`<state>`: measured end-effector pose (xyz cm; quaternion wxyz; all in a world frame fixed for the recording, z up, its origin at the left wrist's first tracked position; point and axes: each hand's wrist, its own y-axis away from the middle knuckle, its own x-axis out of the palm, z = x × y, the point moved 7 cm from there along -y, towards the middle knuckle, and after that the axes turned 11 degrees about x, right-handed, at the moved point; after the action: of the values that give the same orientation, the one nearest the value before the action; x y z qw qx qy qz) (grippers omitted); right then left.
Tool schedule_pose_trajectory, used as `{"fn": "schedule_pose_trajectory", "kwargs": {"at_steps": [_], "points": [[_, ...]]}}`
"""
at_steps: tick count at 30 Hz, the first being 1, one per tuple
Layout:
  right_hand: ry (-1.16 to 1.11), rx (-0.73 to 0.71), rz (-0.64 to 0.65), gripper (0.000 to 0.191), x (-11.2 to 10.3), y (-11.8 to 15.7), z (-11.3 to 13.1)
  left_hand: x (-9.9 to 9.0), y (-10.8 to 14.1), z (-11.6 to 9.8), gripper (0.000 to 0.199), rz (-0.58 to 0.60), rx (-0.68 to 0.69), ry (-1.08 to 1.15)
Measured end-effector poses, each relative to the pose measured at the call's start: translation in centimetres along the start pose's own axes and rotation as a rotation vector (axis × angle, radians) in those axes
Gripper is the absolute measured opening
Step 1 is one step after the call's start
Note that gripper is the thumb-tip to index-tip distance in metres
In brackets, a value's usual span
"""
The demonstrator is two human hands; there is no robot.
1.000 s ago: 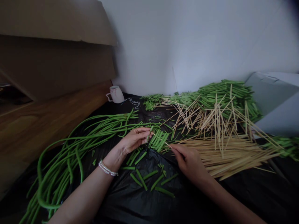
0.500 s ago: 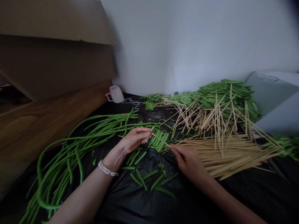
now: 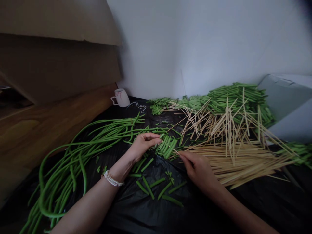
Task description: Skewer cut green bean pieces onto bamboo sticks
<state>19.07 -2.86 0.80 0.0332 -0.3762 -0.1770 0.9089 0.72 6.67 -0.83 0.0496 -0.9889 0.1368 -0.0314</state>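
Between my hands several cut green bean pieces [image 3: 168, 147] sit side by side, threaded on a thin wooden skewer [image 3: 177, 152]. My right hand [image 3: 198, 167] pinches the skewer's near end with thumb and forefinger. At the far left end of the row, my left hand [image 3: 143, 144] closes thumb and fingers on one bean piece [image 3: 162, 136] by the skewer's tip; the fingers partly cover it. Below the hands, loose cut bean pieces [image 3: 148, 188] lie on black plastic sheeting [image 3: 136, 214].
Long uncut beans [image 3: 58, 182] curve across the left. Flat skewers [image 3: 234, 165] lie in a heap at right. Behind them is a pile of bean-loaded skewers [image 3: 239, 97]. A mug [image 3: 121, 98] stands near the wall, beside a cardboard box [image 3: 60, 61].
My left hand has slid slightly right along the skewer, bringing its bean piece closer to the row. My right hand stays nearly where it was, still gripping the skewer.
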Motion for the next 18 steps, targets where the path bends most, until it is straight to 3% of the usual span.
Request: {"fn": "schedule_pose_trajectory", "kwargs": {"at_steps": [8,15,18], "points": [[-0.004,-0.028,-0.041,0.027,-0.48,0.03,0.52,-0.26,0.14,0.51,0.027,-0.005,-0.144,0.196],[0.269,-0.115,-0.128,0.039,-0.83,0.9,0.79,0.05,0.12,0.31,0.027,0.012,-0.095,0.152],[0.19,-0.085,-0.08,0.035,-0.9,0.67,0.89,0.18,0.07,0.37,0.026,0.032,-0.072,0.162]]}}
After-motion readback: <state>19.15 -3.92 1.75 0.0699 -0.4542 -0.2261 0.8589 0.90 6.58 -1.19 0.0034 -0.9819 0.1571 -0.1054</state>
